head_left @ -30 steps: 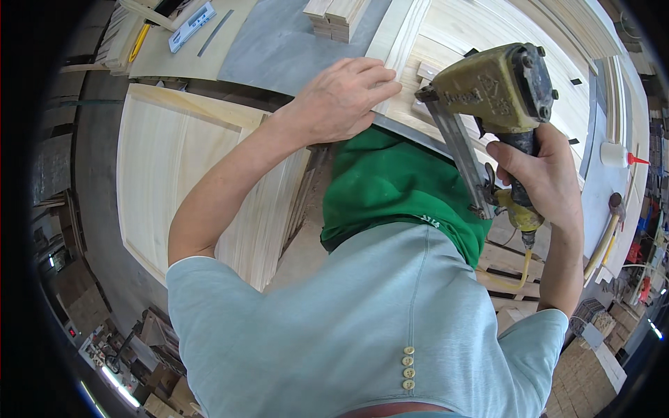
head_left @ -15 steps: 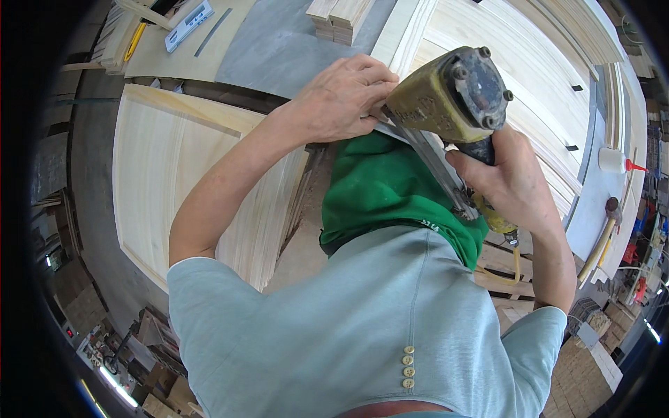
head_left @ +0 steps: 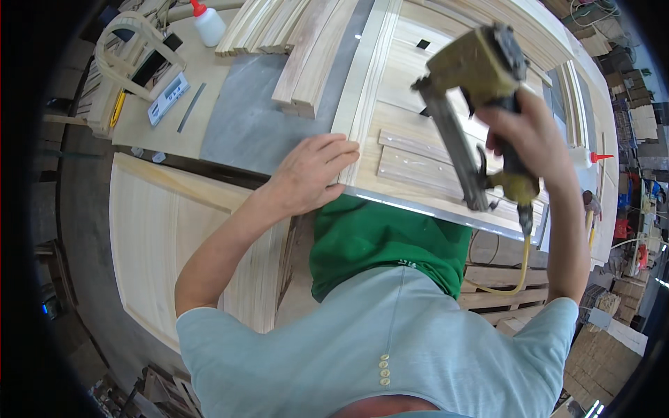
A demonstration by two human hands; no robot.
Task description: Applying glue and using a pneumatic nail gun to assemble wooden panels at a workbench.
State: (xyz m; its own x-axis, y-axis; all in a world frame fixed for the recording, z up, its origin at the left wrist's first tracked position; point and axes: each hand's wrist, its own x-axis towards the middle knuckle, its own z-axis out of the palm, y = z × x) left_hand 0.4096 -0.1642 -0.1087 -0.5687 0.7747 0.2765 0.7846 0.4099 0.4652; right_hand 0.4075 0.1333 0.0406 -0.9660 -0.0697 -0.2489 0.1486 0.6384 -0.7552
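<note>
My right hand (head_left: 524, 136) is closed around the grip of a worn, yellow-green nail gun (head_left: 476, 73), raised above a wooden panel. A yellow air hose (head_left: 523, 261) hangs from its handle end. My left hand (head_left: 313, 171) grips the near left corner of the panel's wooden frame (head_left: 362, 97), its fingers over the edge strip and the thumb at the near side. Within the frame, near the front edge, lie two short wooden strips (head_left: 414, 167). The panel rests on a grey table, and the gun hides part of it.
Wooden strips (head_left: 313, 63) lie stacked on the grey tabletop (head_left: 244, 118). Another pale panel (head_left: 174, 237) stands at my left. Glue bottles (head_left: 209, 28) with red caps, a blue-and-white device (head_left: 168, 97), a yellow pencil (head_left: 118, 109) and a hammer (head_left: 591, 202) are around the table.
My right hand has lifted the nail gun away from the corner, up and to the right. My left hand stays at the corner. The view has shifted, showing more of the table.
</note>
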